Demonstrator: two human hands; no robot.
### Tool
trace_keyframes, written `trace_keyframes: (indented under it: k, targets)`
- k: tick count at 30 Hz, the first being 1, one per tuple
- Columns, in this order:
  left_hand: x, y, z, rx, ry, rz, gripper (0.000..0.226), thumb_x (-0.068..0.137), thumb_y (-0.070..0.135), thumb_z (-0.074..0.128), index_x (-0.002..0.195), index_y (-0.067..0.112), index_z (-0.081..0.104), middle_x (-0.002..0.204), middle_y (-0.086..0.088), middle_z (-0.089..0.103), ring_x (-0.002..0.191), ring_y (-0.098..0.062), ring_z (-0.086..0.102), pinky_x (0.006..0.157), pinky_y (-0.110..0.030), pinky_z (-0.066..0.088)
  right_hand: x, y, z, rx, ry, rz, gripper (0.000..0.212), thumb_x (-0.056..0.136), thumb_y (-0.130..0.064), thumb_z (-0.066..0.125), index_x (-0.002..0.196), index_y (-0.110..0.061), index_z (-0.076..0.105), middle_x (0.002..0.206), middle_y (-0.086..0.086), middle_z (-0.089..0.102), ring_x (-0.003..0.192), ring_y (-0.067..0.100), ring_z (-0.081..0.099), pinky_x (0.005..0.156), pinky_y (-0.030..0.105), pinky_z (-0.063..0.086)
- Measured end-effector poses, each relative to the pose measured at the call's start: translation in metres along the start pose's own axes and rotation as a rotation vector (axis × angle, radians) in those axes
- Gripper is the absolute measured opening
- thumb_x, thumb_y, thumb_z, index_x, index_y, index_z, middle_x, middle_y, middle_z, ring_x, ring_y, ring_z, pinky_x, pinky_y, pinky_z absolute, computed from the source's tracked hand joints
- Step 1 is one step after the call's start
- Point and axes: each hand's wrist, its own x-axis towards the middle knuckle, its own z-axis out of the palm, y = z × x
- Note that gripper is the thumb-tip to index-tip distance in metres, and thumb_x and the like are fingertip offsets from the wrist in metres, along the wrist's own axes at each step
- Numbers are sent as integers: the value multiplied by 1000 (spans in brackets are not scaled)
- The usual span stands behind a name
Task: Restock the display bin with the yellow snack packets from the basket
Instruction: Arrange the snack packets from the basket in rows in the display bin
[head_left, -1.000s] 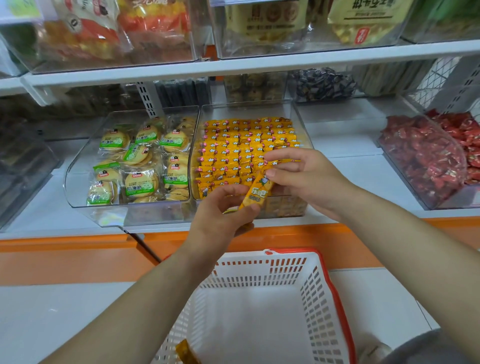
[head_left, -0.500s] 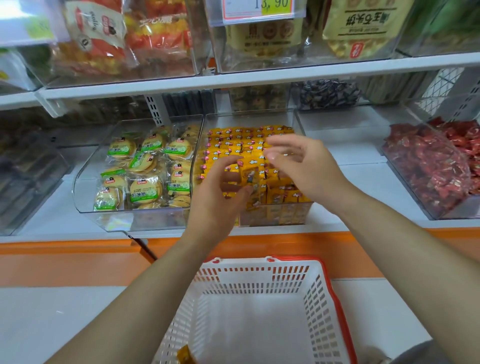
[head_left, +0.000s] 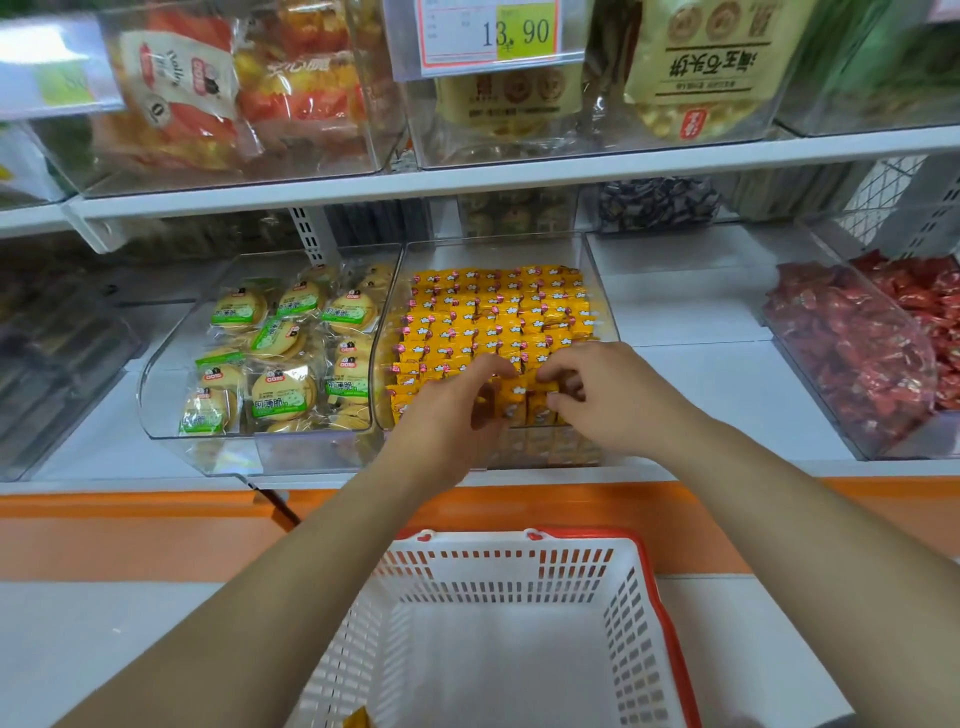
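Yellow snack packets (head_left: 498, 317) stand in tight rows in the clear display bin (head_left: 597, 260) on the lower shelf; left hand (head_left: 441, 415) pinches one packet (head_left: 514, 392) upright at the front row; right hand (head_left: 613, 395) is just beside, fingertips (head_left: 551, 375) bent onto neighbouring packet tops, grip cannot be told; white basket (head_left: 519, 566) sits below, one yellow scrap (head_left: 358, 719) at its near edge; round biscuits (head_left: 280, 338) left, red sweets (head_left: 852, 343) right; price tag (head_left: 488, 34) above.
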Motion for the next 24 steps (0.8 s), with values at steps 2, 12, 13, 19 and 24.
trace_keyframes:
  k: [2,12,13,19,24]
  targets:
    - [-2,0,4,80,60,42,46,88,14,76,125,35,59,99,4,69,87,-21,66,73,-39,58,-3,-6,-2,55,46,-39,30,93,-23,65,122,-26,65,118,-8,61,103,12,58,90,32,52]
    - [17,-10,-26,-120,-86,-76,15,97,26,68,105,35,77,95,25,68,85,4,63,74,-18,51,-34,-28,20,-181,113,-140,30,94,-28,55,121,-27,68,117,-11,61,106,13,57,80,30,53]
    - [28,-9,-30,-108,-43,-89,13,98,28,67,99,37,76,95,25,69,85,1,64,73,-18,51,-35,-29,24,-180,127,-136,31,93,-27,56,121,-26,68,116,-10,61,106,14,58,79,30,53]
    - [80,2,-12,168,-223,-36,14,93,24,74,107,22,79,104,5,74,97,-11,66,86,-26,55,-40,-19,41,-88,215,-100,35,87,-19,63,121,-22,69,116,-8,62,109,15,56,82,27,49]
    - [96,-4,-6,256,-307,-28,3,89,28,78,88,30,76,80,19,63,78,2,58,64,-14,44,-49,-9,53,-130,227,-175,51,81,-14,70,132,-17,62,129,-2,58,119,20,53,98,31,45]
